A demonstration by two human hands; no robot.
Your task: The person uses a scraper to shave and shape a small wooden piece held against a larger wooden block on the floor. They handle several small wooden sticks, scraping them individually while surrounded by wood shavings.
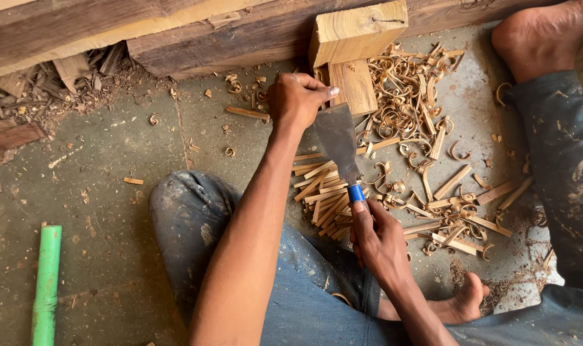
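My left hand (299, 99) pinches the top edge of a wide scraper blade (337, 142), thumb tip pressed against the small wood block (353, 85) beneath the bigger block (357, 32). My right hand (378, 240) is curled shut round the scraper's handle, only its blue collar (356, 193) showing above the fingers. Left forearm runs straight up from my bent knee; right wrist cocks inward. Blade tilts over a heap of thin wood strips (323, 195), curled shavings (410, 90) just beside, on the concrete floor (112, 166). Green pipe (46, 282) lies well apart.

Right hand (378, 240) grips scraper (338, 142) handle; left hand (298, 99) pinches blade top, just below wood block (355, 86); shavings (410, 90) right of block.
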